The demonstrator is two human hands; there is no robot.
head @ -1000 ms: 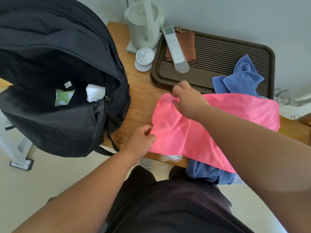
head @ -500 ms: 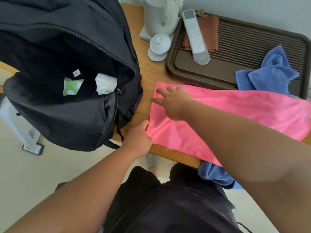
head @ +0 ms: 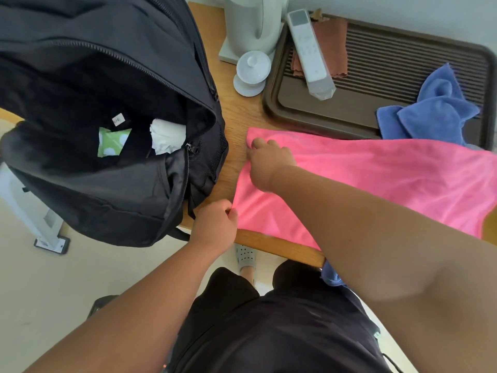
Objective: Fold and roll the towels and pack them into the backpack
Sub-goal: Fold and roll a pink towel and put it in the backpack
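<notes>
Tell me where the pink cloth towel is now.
Head view, right of centre: the pink cloth towel lies spread on the wooden table, right of the open black backpack, just in front of the brown slatted tray.

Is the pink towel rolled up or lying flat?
Flat. The pink towel lies spread across the table; the left hand pinches its near corner, and the right hand grips its far corner.
</notes>
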